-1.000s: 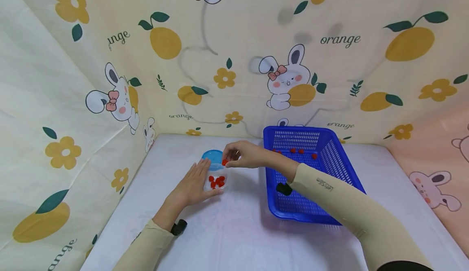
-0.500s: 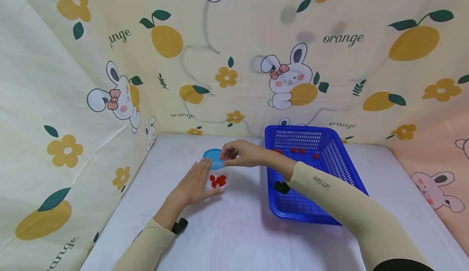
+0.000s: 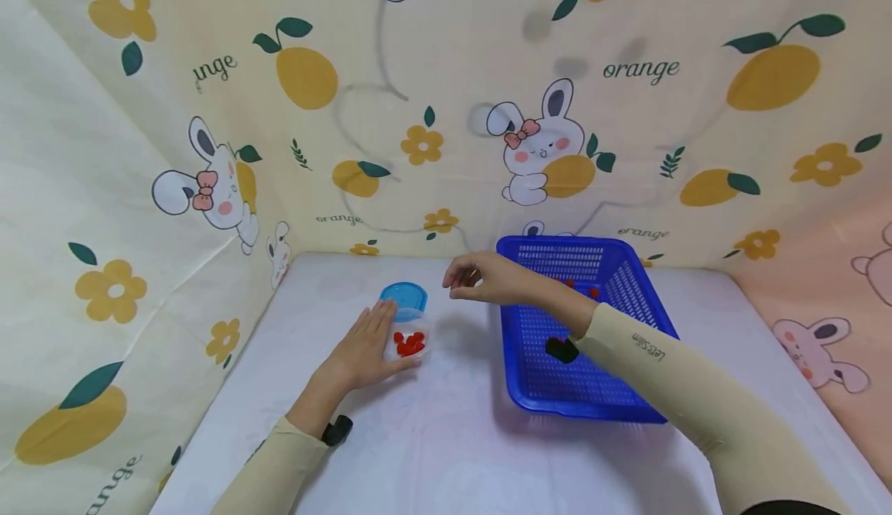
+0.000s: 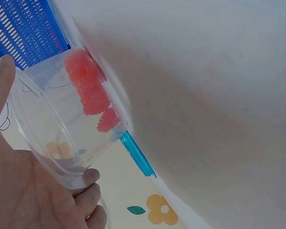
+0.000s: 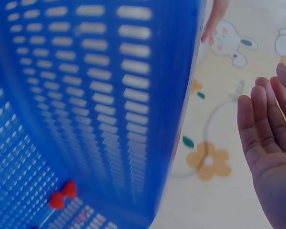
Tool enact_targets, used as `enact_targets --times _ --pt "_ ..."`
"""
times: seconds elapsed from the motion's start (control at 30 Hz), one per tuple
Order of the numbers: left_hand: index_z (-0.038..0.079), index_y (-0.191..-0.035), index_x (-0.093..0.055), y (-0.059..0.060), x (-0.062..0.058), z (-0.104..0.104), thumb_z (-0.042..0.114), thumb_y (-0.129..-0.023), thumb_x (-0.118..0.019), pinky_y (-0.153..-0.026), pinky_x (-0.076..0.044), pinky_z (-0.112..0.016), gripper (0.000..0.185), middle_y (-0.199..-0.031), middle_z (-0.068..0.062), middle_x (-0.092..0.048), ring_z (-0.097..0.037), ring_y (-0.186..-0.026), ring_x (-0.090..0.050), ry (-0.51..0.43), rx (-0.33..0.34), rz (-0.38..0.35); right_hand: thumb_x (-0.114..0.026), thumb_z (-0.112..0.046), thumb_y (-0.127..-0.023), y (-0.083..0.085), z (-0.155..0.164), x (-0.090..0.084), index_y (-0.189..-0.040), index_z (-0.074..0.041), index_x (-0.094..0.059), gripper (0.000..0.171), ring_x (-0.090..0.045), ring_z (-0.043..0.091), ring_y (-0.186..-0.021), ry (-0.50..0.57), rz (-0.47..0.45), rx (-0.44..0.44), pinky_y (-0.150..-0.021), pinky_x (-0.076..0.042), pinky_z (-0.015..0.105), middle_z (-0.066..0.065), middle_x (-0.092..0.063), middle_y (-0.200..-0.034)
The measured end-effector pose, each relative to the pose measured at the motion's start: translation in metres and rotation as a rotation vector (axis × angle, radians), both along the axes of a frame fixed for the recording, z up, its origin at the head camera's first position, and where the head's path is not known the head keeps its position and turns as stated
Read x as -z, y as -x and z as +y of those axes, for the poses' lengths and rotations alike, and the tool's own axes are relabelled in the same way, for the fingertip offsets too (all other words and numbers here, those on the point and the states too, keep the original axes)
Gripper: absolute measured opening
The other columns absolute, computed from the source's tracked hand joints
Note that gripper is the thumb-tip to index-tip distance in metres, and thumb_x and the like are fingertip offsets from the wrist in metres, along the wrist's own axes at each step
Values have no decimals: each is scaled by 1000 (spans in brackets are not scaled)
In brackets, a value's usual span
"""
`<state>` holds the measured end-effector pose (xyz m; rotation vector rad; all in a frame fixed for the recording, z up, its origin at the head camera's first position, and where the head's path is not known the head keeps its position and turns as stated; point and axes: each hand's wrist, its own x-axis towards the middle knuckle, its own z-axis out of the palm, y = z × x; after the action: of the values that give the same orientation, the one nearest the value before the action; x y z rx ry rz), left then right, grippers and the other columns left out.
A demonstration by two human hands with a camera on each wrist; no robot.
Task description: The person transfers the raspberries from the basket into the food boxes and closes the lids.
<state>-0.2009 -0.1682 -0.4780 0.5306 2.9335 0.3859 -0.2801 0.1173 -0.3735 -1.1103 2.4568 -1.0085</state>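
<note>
A small clear plastic container [image 3: 426,331] with a blue lid [image 3: 406,296] folded back stands on the table. Several small red, bumpy pieces [image 4: 87,82] lie inside it. My left hand [image 3: 358,352] rests against the container's left side, fingers straight along the hinge side and thumb spread near its front. In the left wrist view the palm lies close to the rim. Between the container and the blue basket [image 3: 512,352], my right hand [image 3: 488,279] hovers with loosely bent fingers. Nothing shows between those fingers in the right wrist view.
The slatted blue basket stands to the right, under my right forearm. A few red pieces [image 5: 57,200] lie inside it, some hidden by the arm. A patterned cloth [image 3: 446,112] with rabbits and oranges rises behind the white table [image 3: 446,453].
A second ago my right hand pinched a red piece beside the lid; that piece no longer shows in its fingers. The right hand has moved right, toward the basket. The left hand stays put.
</note>
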Motion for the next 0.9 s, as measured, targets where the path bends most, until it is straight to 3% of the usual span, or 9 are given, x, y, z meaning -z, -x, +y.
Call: enact_targets --times 0.47,0.9 --pt "0 -171 -15 -3 -1 0 69 -93 -69 -134 -10 -53 117 -179 -18 -16 -37 -166 -11 -14 15 1 -77 -18 -101 -5 52 -9 -114 -16 -77 13 -72 18 -100 -7 1 121 -96 -63 42 -2 -75 -108" --pt "0 -171 -16 0 2 -1 70 -92 -70 -134 -12 -55 118 -178 -19 -17 -38 -166 -13 -23 19 8 -78 -17 -101 -13 95 3 -116 -12 -77 15 -71 18 -99 -40 31 177 -93 -64 38 -2 -75 -106"
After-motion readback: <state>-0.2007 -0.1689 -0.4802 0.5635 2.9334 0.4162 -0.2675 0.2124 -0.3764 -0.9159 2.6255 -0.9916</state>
